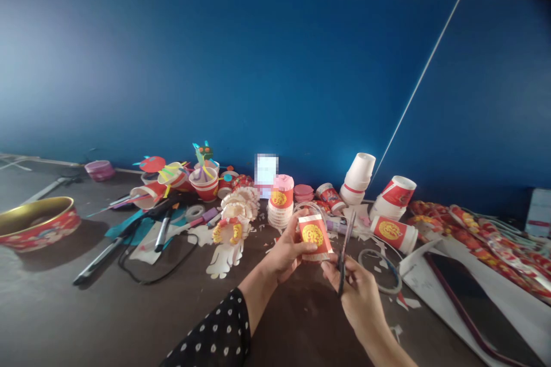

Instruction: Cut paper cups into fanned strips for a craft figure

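My left hand (287, 253) is closed around a red paper cup (314, 235) with a gold emblem, held tilted just above the dark table (86, 309). My right hand (356, 289) grips a pair of scissors (345, 249), blades pointing up beside the cup's right edge. A black sleeve with white dots covers my left forearm. Small white paper scraps lie on the table under and around my hands.
Behind my hands stand a stack of red cups (280, 202), white upturned cups (358, 178), a lying cup (395, 233) and paper-cup crafts (202, 175). A red and gold tin (37, 222) sits far left, pens (164, 229) and tape (194, 212) mid-left. Blue partitions (215, 69) close the back.
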{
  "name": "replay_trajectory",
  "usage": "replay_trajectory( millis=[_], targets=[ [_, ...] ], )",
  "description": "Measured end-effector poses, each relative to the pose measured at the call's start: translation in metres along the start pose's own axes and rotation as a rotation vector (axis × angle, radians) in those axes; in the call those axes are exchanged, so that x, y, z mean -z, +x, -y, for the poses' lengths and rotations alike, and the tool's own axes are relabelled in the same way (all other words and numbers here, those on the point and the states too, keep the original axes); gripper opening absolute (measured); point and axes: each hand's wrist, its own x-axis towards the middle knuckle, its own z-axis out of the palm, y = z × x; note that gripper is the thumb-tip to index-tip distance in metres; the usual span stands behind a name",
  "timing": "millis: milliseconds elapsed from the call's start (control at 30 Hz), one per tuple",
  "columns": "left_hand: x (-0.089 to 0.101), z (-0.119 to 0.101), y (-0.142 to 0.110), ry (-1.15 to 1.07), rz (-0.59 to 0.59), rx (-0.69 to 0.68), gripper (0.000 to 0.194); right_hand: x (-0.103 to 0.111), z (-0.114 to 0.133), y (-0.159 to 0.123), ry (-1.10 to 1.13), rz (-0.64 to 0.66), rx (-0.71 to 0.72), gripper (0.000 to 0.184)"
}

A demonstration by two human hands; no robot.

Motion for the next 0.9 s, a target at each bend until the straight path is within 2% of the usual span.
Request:
replay_trajectory(
  millis=[233,467,667,833,900],
  targets=[
    [-0.002,-0.005,-0.002,0.061,0.062,0.040,0.095,-0.002,0.000,-0.002,-0.043,0.097,0.040,0.029],
    [-0.006,-0.009,-0.005,0.093,0.069,0.058,0.096,-0.002,0.001,-0.003,-0.031,0.095,0.013,0.026],
    [-0.001,-0.010,-0.004,0.108,0.076,0.054,0.094,0.000,-0.002,-0.003,-0.080,0.027,0.036,0.022],
    [0.001,-0.012,-0.005,0.114,0.152,0.033,0.100,-0.001,-0.001,-0.005,-0.125,0.090,0.078,0.025],
    [0.002,-0.012,-0.005,0.134,0.145,0.026,0.102,-0.001,-0.001,-0.005,-0.140,0.092,0.094,0.026]
  ],
)
